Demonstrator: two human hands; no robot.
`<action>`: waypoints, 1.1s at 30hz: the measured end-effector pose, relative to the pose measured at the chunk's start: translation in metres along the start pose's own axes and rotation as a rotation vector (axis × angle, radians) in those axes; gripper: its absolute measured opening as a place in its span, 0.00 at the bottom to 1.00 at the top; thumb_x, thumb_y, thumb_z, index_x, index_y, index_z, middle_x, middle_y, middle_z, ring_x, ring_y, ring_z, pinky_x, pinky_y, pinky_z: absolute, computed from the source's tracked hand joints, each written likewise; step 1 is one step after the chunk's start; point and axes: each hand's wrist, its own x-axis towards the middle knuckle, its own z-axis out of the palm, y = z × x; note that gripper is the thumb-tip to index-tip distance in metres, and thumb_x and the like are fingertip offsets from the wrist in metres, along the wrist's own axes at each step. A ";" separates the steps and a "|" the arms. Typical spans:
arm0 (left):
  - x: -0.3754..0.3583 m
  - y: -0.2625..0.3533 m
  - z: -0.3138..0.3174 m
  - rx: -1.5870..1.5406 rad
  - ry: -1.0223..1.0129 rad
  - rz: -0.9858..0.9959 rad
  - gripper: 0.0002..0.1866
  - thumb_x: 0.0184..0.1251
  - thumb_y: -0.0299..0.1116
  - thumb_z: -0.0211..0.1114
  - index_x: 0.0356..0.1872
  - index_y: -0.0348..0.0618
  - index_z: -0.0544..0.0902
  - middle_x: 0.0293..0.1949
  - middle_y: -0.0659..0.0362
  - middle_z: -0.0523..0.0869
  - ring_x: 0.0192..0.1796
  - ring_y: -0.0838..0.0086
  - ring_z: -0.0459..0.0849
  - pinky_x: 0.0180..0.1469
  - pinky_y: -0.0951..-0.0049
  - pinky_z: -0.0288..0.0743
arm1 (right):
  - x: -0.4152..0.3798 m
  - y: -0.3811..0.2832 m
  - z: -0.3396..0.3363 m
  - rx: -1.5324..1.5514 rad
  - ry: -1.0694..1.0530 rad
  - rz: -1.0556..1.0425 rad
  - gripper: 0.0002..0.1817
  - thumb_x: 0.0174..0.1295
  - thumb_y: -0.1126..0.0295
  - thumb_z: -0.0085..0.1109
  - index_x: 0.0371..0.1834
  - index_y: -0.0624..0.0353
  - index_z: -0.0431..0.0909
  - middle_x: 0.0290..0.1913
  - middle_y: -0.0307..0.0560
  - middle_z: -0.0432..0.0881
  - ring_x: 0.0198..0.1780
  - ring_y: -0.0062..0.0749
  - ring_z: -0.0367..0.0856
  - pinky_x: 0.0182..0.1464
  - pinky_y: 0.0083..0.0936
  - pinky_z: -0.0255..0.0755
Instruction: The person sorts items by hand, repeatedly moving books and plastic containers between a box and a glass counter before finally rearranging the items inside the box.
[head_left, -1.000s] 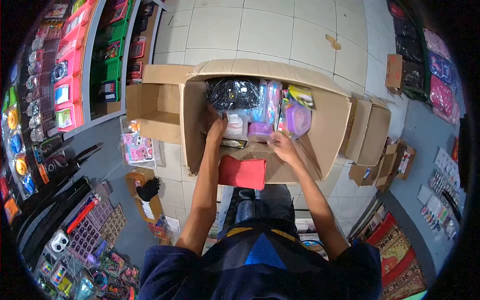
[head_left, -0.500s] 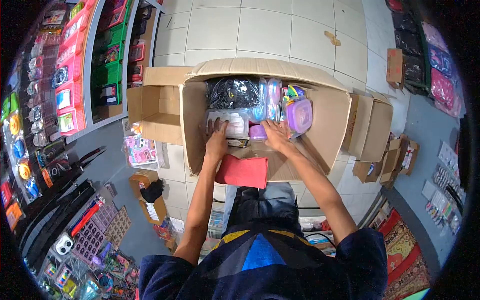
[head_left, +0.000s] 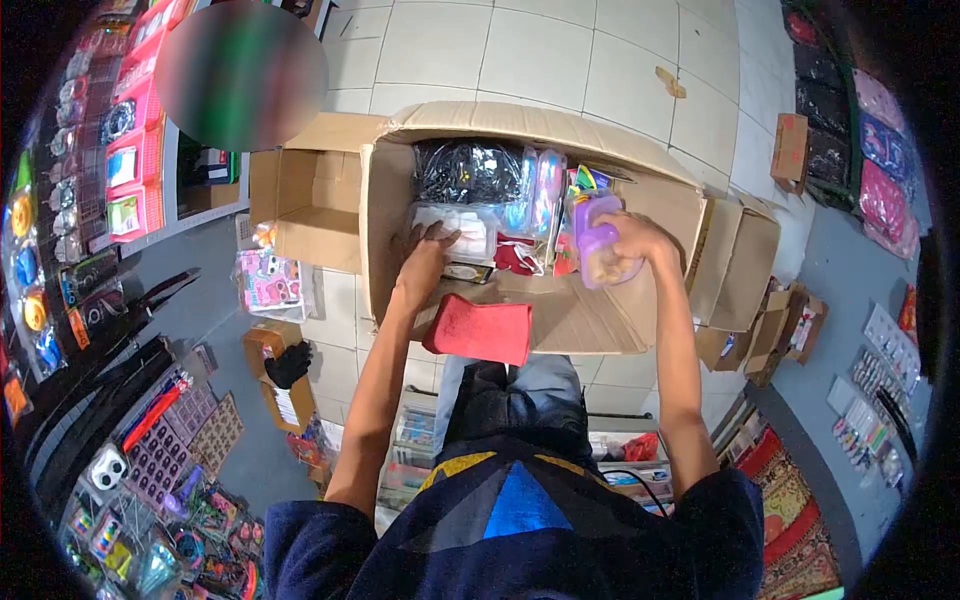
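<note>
In the cardboard box (head_left: 660, 215), right hand (head_left: 632, 240) holds unlabelled purple containers (head_left: 597, 245).

No text, brand, number or sign can be read anywhere. Packets in the box (head_left: 520, 130) by the left hand (head_left: 425, 262) fingers and the tub (head_left: 598, 240) in the right hand (head_left: 635, 240) fingers show colour only, no letters. Printed cards on the racks (head_left: 125, 170) well away from the fingers are too small and blurred to make out.
</note>
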 end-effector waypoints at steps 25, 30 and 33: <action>-0.004 0.024 0.008 -1.528 0.270 -1.178 0.26 0.57 0.45 0.58 0.56 0.48 0.66 0.57 0.60 0.65 0.59 0.68 0.61 0.52 0.66 0.63 | 0.109 -0.126 0.144 1.476 0.030 0.298 0.24 0.47 0.50 0.62 0.43 0.54 0.75 0.41 0.37 0.74 0.44 0.25 0.68 0.51 0.29 0.60; -0.012 0.022 0.021 -1.574 0.514 -1.108 0.19 0.57 0.32 0.59 0.49 0.40 0.69 0.45 0.58 0.73 0.49 0.68 0.70 0.52 0.65 0.65 | 0.070 -0.126 0.138 1.638 0.020 0.230 0.12 0.49 0.64 0.60 0.38 0.51 0.76 0.33 0.32 0.73 0.39 0.20 0.69 0.45 0.25 0.62; -0.020 0.045 0.007 -1.530 0.597 -1.043 0.19 0.55 0.28 0.60 0.49 0.38 0.68 0.46 0.55 0.74 0.47 0.66 0.73 0.52 0.64 0.66 | 0.072 -0.120 0.154 1.646 0.013 0.143 0.17 0.48 0.61 0.62 0.41 0.51 0.72 0.38 0.34 0.72 0.44 0.22 0.68 0.48 0.29 0.60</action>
